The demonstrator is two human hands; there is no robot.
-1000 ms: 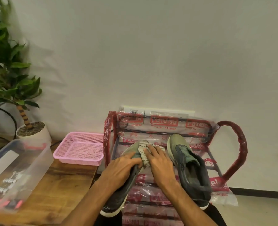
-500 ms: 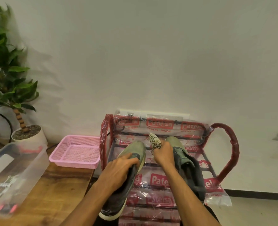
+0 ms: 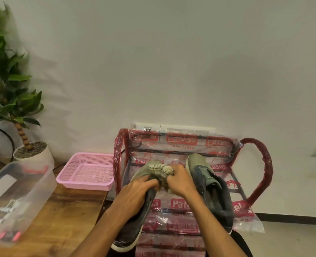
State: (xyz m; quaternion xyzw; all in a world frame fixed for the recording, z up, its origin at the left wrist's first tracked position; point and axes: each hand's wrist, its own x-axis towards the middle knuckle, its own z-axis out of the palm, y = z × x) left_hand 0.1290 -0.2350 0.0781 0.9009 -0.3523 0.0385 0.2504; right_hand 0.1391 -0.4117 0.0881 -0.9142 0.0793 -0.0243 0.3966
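Two grey-green shoes lie on a metal rack wrapped in red-printed plastic [image 3: 253,173]. My left hand [image 3: 135,193] grips the left shoe [image 3: 135,227] at its opening, toe pointing away. My right hand [image 3: 181,182] clutches a bunched white patterned cloth [image 3: 160,169] and holds it against that shoe's toe. The right shoe [image 3: 209,188] rests beside my right hand, untouched, its inside visible.
A pink mesh basket [image 3: 86,171] sits on the wooden table [image 3: 64,216] to the left of the rack. A clear plastic box [image 3: 14,197] stands nearer on the table's left. A potted plant [image 3: 23,151] is at the far left against the white wall.
My right hand lifted the cloth up off the shoe half a second ago; now it has come back down and the cloth is bunched on the left shoe's toe again.
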